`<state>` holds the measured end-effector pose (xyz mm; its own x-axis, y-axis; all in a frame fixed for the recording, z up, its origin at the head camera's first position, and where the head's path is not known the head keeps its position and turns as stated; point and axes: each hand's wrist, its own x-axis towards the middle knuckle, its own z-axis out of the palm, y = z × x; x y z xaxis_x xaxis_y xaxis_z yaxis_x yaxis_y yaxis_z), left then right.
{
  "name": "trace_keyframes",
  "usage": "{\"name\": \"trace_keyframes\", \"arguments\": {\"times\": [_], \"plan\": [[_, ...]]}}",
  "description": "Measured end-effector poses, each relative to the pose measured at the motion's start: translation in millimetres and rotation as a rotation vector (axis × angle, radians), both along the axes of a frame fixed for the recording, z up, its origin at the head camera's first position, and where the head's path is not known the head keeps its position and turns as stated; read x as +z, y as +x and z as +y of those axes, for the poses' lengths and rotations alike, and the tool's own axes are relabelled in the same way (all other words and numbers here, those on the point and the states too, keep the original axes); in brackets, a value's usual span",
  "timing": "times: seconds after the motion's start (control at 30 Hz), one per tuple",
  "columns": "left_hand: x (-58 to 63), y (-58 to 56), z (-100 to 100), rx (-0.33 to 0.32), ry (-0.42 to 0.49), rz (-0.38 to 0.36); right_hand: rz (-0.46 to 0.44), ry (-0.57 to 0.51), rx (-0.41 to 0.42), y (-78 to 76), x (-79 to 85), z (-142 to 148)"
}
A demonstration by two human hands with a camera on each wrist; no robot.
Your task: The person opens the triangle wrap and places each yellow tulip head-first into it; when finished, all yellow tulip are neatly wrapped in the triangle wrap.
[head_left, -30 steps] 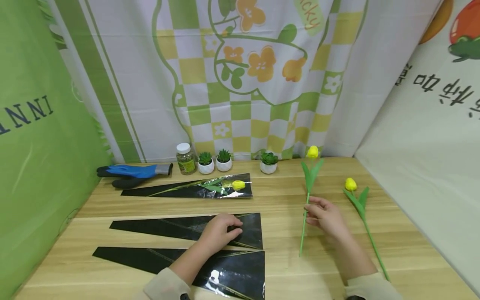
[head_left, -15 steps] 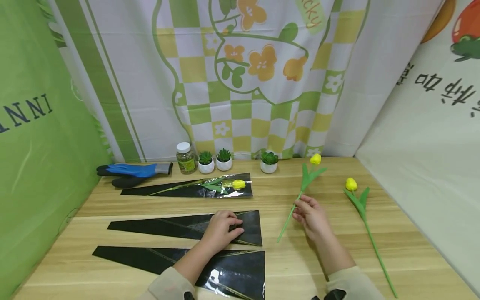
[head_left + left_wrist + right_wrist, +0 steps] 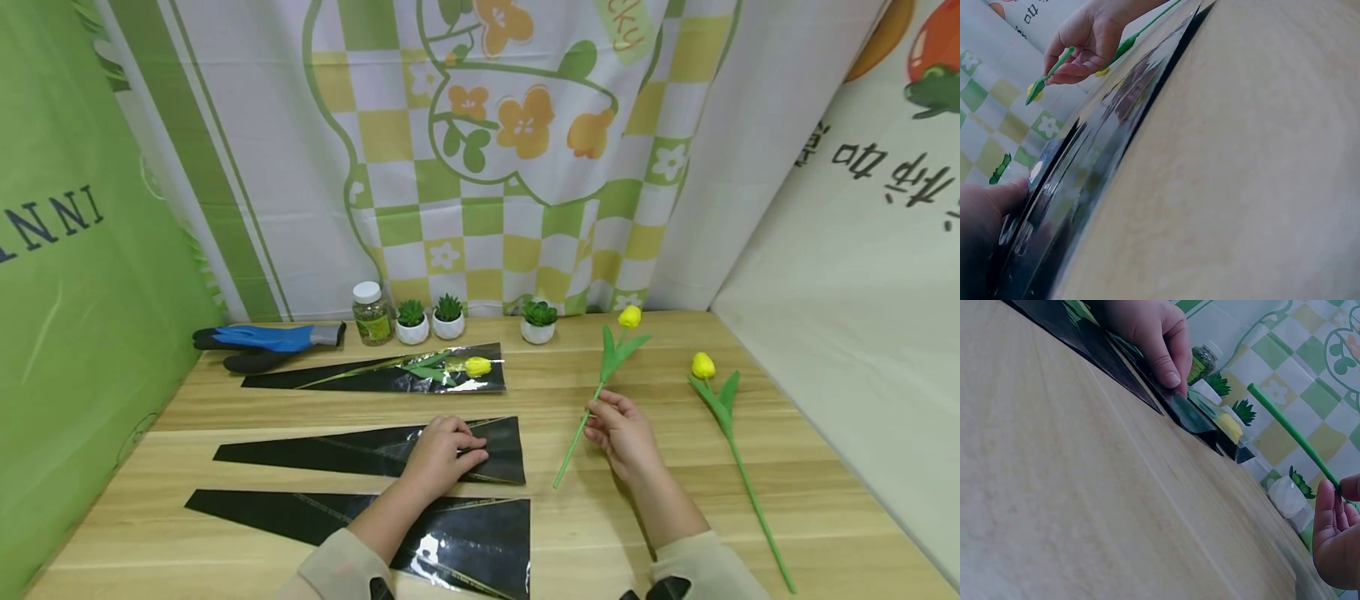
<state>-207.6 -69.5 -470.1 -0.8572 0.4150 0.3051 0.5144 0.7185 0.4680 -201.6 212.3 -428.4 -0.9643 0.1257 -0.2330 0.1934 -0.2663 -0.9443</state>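
My right hand [image 3: 624, 433] pinches the green stem of a yellow artificial tulip [image 3: 611, 358] between thumb and fingers, above the table. The bloom points away and slightly right; the bare stem end slants toward the left. My left hand [image 3: 441, 457] is on the middle black flower sleeve [image 3: 315, 452], thumb and curled fingers pinching its film near the wide end. That end looks wavy and slightly raised in the right wrist view [image 3: 1194, 419]. The left fingertips are partly hidden. A second black sleeve [image 3: 480, 533] lies nearer, partly under the left forearm.
Another tulip [image 3: 750, 475] lies at the right. A sleeve with a tulip inside [image 3: 375, 379] lies farther back. Blue-black gloves [image 3: 270, 342], a white-capped jar [image 3: 372, 317] and small potted succulents [image 3: 538, 323] line the back, before a hanging curtain [image 3: 480, 225].
My right hand has moved left with the tulip, whose stem end has swung toward the sleeves. The middle sleeve has shifted slightly away under my left hand, its wide end now a little bent.
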Motion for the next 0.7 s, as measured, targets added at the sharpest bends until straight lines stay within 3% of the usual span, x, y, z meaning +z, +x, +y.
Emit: {"name": "trace_keyframes", "arguments": {"times": [0.7], "plan": [[-1.2, -3.0, 1.3, 0.050, 0.243, -0.054, 0.012, 0.008, -0.038, -1.4, -3.0, 0.3]]}}
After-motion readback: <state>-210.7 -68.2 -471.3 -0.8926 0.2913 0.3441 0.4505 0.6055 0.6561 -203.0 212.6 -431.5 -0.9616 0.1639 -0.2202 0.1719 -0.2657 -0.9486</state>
